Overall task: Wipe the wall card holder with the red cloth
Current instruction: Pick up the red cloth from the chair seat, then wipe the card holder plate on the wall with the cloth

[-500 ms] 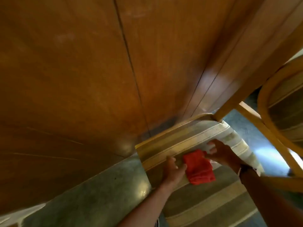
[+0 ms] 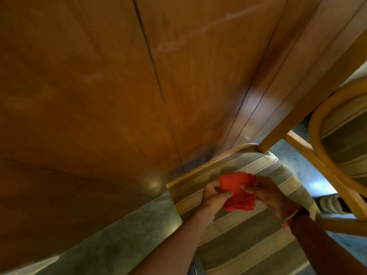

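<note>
cloth: red cloth (image 2: 237,192) bunched, we grip it w/ both left hand (image 2: 213,195) & right hand (image 2: 272,195).
risk: card holder not in view; loose wad could slip mid-wipe.

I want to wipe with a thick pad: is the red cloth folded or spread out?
Folded. The red cloth is a small layered bundle held between the left hand and right hand, above the striped chair seat.
</note>
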A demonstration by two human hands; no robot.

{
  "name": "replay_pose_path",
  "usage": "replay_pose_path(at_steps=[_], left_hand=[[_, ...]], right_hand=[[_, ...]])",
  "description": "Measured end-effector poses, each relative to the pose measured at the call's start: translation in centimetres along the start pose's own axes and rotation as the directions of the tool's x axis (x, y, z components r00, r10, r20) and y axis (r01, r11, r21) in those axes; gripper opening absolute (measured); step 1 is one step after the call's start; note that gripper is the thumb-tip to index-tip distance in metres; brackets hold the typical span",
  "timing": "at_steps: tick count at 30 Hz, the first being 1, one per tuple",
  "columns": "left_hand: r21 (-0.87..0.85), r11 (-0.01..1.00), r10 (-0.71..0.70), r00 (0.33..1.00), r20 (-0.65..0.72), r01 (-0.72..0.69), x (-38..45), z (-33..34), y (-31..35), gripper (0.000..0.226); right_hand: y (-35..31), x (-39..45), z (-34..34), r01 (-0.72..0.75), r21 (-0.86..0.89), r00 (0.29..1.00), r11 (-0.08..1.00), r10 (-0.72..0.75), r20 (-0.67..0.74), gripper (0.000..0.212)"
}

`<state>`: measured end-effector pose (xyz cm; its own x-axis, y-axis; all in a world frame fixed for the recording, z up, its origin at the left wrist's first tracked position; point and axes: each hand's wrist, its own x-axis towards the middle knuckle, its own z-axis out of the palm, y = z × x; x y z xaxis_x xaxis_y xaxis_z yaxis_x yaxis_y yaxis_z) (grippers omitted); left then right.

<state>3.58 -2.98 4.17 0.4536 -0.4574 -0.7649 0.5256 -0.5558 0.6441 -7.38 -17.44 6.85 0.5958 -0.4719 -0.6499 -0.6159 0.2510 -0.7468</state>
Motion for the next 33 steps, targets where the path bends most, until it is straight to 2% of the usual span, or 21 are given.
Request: replay_pose_path(at_steps=[4,8,11,14,20,25,27,29,31,33], left_hand=[[0.054,0.959,0.279,0.96,-0.016,-0.278,-3.9,-3.1,7.1,0.029],[0.081,0.862,0.503,0.865,0.003,-0.501,-10.3,-6.2,13.5,0.038],[0.125,0.742,0.664,0.748,-0.002,-0.658,-15.3,-8.5,17.3,0.033],[0.144,0.6,0.799,0.6,-0.044,-0.787,-22.7,-12.5,21.1,0.03],[0.174,0.384,0.923,0.375,-0.087,-0.907,-35.9,-20.6,26.4,0.032],[0.184,0.177,0.98,0.157,-0.12,-0.967,-46.2,-28.6,27.7,0.032],[0.215,0.092,0.985,0.057,-0.164,-0.972,-50.1,-32.1,27.4,0.035],[0.274,0.031,0.976,-0.03,-0.215,-0.961,-53.6,-35.4,26.8,0.036],[0.368,-0.035,0.951,-0.144,-0.275,-0.929,-57.6,-39.5,25.3,0.037],[0.481,-0.059,0.921,-0.233,-0.312,-0.875,-60.5,-43.0,23.9,0.036]], right_hand=[[-7.5,-2.9,0.6,0.138,0.116,0.99,0.984,-0.141,0.017,0.054],[-15.0,-7.8,1.6,0.249,0.147,0.968,0.957,-0.251,-0.007,0.047],[-20.4,-11.6,2.6,0.365,0.096,0.931,0.926,-0.363,-0.029,0.046],[-26.6,-17.2,5.1,0.537,0.045,0.844,0.842,-0.536,-0.035,0.043],[-37.0,-27.5,12.1,0.77,0.008,0.638,0.638,-0.77,-0.001,0.041],[-43.4,-35.7,18.6,0.856,0.049,0.51,0.515,-0.856,0.089,0.027],[-45.3,-38.5,21.9,0.877,0.075,0.462,0.474,-0.876,0.136,0.029],[-46.9,-41.1,25.2,0.889,0.107,0.42,0.446,-0.886,0.197,0.034],[-48.7,-44.0,29.5,0.893,0.171,0.369,0.415,-0.896,0.246,0.037],[-50.0,-46.6,33.4,0.89,0.238,0.321,0.388,-0.906,0.275,0.036]])
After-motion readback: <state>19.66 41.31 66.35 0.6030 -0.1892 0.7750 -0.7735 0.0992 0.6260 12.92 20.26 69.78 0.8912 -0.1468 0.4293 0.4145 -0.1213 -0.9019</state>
